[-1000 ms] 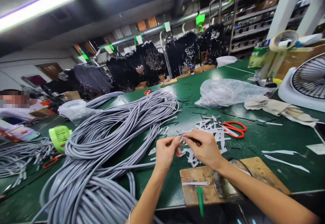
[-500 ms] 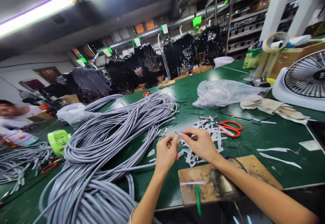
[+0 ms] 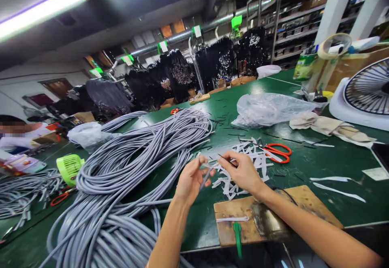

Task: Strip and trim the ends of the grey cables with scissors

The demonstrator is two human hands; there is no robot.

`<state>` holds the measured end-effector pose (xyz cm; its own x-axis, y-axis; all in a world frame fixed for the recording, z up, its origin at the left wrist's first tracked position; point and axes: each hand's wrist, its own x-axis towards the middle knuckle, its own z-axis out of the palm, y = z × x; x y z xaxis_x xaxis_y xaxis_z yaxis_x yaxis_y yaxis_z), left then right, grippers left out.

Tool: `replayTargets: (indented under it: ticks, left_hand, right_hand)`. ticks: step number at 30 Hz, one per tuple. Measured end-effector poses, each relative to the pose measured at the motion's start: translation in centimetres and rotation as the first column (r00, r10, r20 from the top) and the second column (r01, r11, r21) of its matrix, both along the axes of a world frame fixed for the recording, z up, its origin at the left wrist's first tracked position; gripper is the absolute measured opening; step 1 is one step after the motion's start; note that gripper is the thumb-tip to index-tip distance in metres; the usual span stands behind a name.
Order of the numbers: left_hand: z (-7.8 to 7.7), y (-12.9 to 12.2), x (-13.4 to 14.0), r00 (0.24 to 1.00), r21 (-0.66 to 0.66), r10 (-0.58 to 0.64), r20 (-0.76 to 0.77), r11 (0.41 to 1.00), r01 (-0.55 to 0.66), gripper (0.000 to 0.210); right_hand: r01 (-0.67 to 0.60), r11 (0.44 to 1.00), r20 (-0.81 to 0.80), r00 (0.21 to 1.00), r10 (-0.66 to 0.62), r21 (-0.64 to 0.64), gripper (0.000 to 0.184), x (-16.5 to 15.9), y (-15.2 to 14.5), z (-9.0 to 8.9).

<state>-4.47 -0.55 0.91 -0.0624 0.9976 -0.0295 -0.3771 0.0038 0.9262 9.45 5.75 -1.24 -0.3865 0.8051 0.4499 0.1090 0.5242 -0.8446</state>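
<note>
My left hand (image 3: 191, 179) holds the end of a grey cable (image 3: 206, 177), its fingers partly curled around it. Pale, thin strands or a strip show at the cable's tip, too small to make out. Close by on the right, my right hand (image 3: 243, 171) is pinched on a thin dark tool (image 3: 233, 163) with a narrow point facing the cable tip; its exact kind is unclear. White cut strips (image 3: 227, 187) lie in a heap beneath and behind both hands. Left of my left hand, long grey cables (image 3: 127, 166) are piled in loops.
Red-handled scissors (image 3: 278, 153) lie beyond the strips. A wooden board (image 3: 226, 233) with a metal piece and green handle sits at the near edge. A clear plastic bag (image 3: 267, 108), cloth gloves (image 3: 331, 128) and a white fan (image 3: 349, 106) stand right. At far left is another person.
My left hand has shifted slightly left and turned, its fingers opening outward so the grey cable end shows. My right hand stays nearly in place with the dark tool.
</note>
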Motion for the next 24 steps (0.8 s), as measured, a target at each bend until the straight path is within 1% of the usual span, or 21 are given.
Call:
replayTargets:
  ticks: [2, 4, 6, 7, 9, 10, 12, 14, 16, 18, 20, 22, 24]
  left_hand:
    - [0.2, -0.2, -0.2, 0.977, 0.023, 0.028, -0.213, 0.999, -0.024, 0.028]
    - [0.1, -0.3, -0.2, 0.889, 0.015, 0.079, -0.451, 0.997, -0.081, 0.034]
    - [-0.2, -0.2, -0.2, 0.798, 0.013, 0.138, -0.587, 0.987, -0.161, 0.029]
    - [-0.3, -0.2, -0.1, 0.765, 0.033, 0.173, -0.620, 0.980, -0.195, 0.027]
    - [-0.6, -0.2, 0.1, 0.715, 0.112, 0.246, -0.655, 0.967, -0.231, 0.024]
    - [-0.7, -0.2, 0.2, 0.692, 0.160, 0.283, -0.664, 0.958, -0.238, 0.023]
    - [-0.9, -0.3, 0.3, 0.643, 0.245, 0.345, -0.683, 0.939, -0.243, 0.021]
    - [-1.0, -0.5, 0.4, 0.593, 0.297, 0.386, -0.707, 0.923, -0.246, 0.021]
    - [-1.1, -0.6, 0.5, 0.544, 0.329, 0.406, -0.734, 0.914, -0.238, 0.021]
    - [-1.1, -0.6, 0.5, 0.487, 0.356, 0.418, -0.767, 0.908, -0.219, 0.021]
    - [-1.1, -0.6, 0.6, 0.419, 0.387, 0.428, -0.801, 0.904, -0.183, 0.021]
    - [-1.0, -0.5, 0.6, 0.369, 0.413, 0.431, -0.824, 0.901, -0.129, 0.021]
    - [-0.9, -0.7, 0.6, 0.340, 0.431, 0.427, -0.838, 0.900, -0.068, 0.021]
  right_hand:
    - [0.055, 0.998, -0.003, 0.998, -0.055, 0.016, 0.022, 0.1, 0.1, -0.1]
    - [0.102, 0.993, 0.002, 0.995, -0.103, 0.053, 0.022, 0.3, 0.2, -0.1]
    - [0.179, 0.976, 0.022, 0.983, -0.183, 0.126, 0.020, 0.5, 0.1, -0.1]
    - [0.225, 0.958, 0.040, 0.971, -0.236, 0.178, 0.019, 0.6, -0.1, 0.0]
    - [0.297, 0.899, 0.085, 0.937, -0.340, 0.321, 0.019, 0.7, -0.5, 0.1]
    - [0.302, 0.864, 0.113, 0.920, -0.375, 0.403, 0.018, 0.8, -0.7, 0.1]
    - [0.270, 0.790, 0.167, 0.892, -0.421, 0.550, 0.020, 0.8, -1.1, 0.1]
    - [0.241, 0.735, 0.205, 0.864, -0.460, 0.633, 0.023, 0.8, -1.2, 0.1]
    - [0.233, 0.716, 0.229, 0.844, -0.485, 0.658, 0.023, 0.7, -1.2, 0.0]
    - [0.213, 0.722, 0.248, 0.844, -0.475, 0.658, 0.023, 0.7, -1.1, 0.0]
    - [0.186, 0.752, 0.267, 0.859, -0.437, 0.632, 0.022, 0.8, -0.8, -0.1]
    - [0.166, 0.806, 0.285, 0.879, -0.382, 0.568, 0.022, 0.8, -0.7, -0.1]
    - [0.152, 0.863, 0.295, 0.899, -0.323, 0.482, 0.023, 0.9, -0.7, 0.0]
